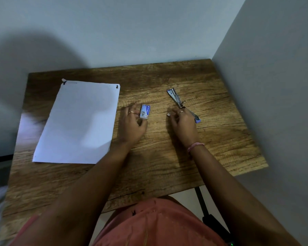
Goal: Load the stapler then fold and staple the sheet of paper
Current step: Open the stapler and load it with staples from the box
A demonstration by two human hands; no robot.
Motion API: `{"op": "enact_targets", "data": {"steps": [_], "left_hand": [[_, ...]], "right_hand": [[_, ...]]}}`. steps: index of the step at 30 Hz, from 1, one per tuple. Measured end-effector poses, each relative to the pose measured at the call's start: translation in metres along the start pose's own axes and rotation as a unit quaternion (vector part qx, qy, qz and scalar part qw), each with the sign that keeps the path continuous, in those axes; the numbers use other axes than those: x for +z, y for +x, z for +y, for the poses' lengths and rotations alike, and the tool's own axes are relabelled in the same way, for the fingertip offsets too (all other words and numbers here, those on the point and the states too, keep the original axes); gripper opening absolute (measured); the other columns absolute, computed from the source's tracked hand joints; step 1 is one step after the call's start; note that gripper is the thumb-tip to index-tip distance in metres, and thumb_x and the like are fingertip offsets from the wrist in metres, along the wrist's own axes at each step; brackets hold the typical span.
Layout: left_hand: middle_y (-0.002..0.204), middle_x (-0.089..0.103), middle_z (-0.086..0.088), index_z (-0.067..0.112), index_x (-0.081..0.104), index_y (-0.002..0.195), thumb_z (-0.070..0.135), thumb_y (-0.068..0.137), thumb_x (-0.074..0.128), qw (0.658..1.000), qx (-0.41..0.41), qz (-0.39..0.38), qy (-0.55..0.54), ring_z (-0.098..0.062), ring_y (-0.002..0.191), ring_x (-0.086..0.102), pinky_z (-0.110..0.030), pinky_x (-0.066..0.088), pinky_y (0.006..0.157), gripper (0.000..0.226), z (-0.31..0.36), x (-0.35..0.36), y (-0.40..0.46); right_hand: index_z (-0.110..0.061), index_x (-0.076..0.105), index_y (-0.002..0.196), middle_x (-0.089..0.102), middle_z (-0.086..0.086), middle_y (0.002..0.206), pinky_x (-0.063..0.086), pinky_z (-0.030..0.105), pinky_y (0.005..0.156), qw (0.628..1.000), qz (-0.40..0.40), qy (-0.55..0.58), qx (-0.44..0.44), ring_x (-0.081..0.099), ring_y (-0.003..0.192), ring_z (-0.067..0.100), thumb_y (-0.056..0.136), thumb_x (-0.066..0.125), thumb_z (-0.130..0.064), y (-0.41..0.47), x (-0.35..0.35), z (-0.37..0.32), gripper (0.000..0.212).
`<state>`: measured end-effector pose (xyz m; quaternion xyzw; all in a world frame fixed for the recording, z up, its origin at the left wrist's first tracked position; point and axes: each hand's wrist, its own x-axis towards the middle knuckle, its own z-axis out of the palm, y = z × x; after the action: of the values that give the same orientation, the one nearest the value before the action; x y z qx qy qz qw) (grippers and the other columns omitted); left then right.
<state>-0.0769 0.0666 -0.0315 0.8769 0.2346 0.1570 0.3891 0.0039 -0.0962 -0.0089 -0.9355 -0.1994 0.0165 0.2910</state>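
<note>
On wood table (149,166): L fingers (132,112) pinching staple box (145,112), R fingers (173,114) pinching staples (168,114), stapler (176,99) beside.

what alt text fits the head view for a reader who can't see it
A person's left hand holds a small staple box while the right hand pinches a tiny pale piece beside an opened stapler; a white sheet lies left on the wooden table.

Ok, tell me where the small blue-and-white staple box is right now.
The small blue-and-white staple box sits mid-table in the head view, at the left hand's fingertips, between the white paper sheet and the opened metal stapler.
</note>
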Motion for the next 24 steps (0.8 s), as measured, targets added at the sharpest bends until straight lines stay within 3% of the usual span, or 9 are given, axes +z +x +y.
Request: {"op": "enact_targets", "data": {"steps": [4,9,14,17,19,21,24], "left_hand": [[0.119,0.052,-0.011,0.008,0.046,0.135,0.015,0.082,0.069,0.997,-0.045,0.019,-0.057,-0.014,0.093,0.054,-0.037,0.054,0.087,0.059,0.001,-0.002,0.004],[0.12,0.055,-0.012,0.009,0.049,0.13,0.015,0.087,0.063,0.986,-0.121,0.043,-0.107,-0.021,0.102,0.059,-0.026,0.05,0.078,0.046,0.022,0.001,0.021],[0.118,0.05,-0.012,0.006,0.06,0.12,0.01,0.087,0.059,0.994,-0.041,0.039,-0.089,-0.012,0.086,0.052,0.003,0.034,0.067,0.033,0.059,0.022,0.025],[0.112,0.061,-0.014,0.005,0.063,0.116,0.011,0.087,0.063,0.993,-0.043,-0.018,-0.108,-0.015,0.089,0.057,-0.011,0.042,0.074,0.03,0.079,0.041,0.027],[0.104,0.067,-0.013,0.004,0.064,0.114,0.016,0.085,0.069,0.989,-0.059,-0.058,-0.122,-0.015,0.088,0.061,-0.016,0.046,0.071,0.032,0.089,0.055,0.028],[0.102,0.069,-0.012,0.003,0.064,0.113,0.021,0.082,0.073,0.986,-0.071,-0.074,-0.134,-0.017,0.088,0.062,-0.017,0.044,0.067,0.037,0.097,0.067,0.028],[0.108,0.065,-0.016,0.006,0.063,0.115,0.028,0.079,0.076,0.986,-0.086,-0.078,-0.123,-0.025,0.097,0.062,-0.026,0.047,0.077,0.044,0.106,0.08,0.032]], "right_hand": [[-0.006,0.065,0.112,0.061,0.014,0.115,0.041,0.033,0.091,1.0,-0.007,-0.008,0.011,0.057,0.107,0.027,0.094,0.054,-0.025,0.002,0.005,-0.001,0.028],[-0.002,0.065,0.104,0.059,0.016,0.116,0.045,0.037,0.086,0.999,-0.026,-0.044,0.008,0.058,0.102,0.03,0.096,0.05,-0.024,0.005,0.005,-0.002,0.028],[0.0,0.064,0.107,0.057,0.019,0.118,0.042,0.036,0.092,0.999,-0.04,-0.002,-0.009,0.058,0.104,0.033,0.094,0.052,-0.016,-0.01,-0.001,0.009,0.023],[-0.003,0.064,0.104,0.061,0.017,0.111,0.042,0.034,0.094,0.998,-0.028,0.054,-0.016,0.058,0.104,0.03,0.092,0.053,-0.011,-0.022,-0.01,0.019,0.018],[-0.005,0.064,0.103,0.062,0.016,0.107,0.041,0.032,0.091,0.998,-0.025,0.06,-0.025,0.057,0.102,0.028,0.093,0.053,-0.01,-0.029,-0.014,0.028,0.016],[-0.003,0.063,0.103,0.062,0.015,0.107,0.04,0.031,0.089,0.997,-0.033,0.061,-0.035,0.057,0.101,0.027,0.093,0.054,-0.01,-0.036,-0.016,0.036,0.015],[-0.002,0.063,0.104,0.061,0.014,0.107,0.042,0.028,0.089,0.995,-0.035,0.072,-0.051,0.057,0.099,0.024,0.094,0.054,-0.011,-0.044,-0.017,0.043,0.016]]}}
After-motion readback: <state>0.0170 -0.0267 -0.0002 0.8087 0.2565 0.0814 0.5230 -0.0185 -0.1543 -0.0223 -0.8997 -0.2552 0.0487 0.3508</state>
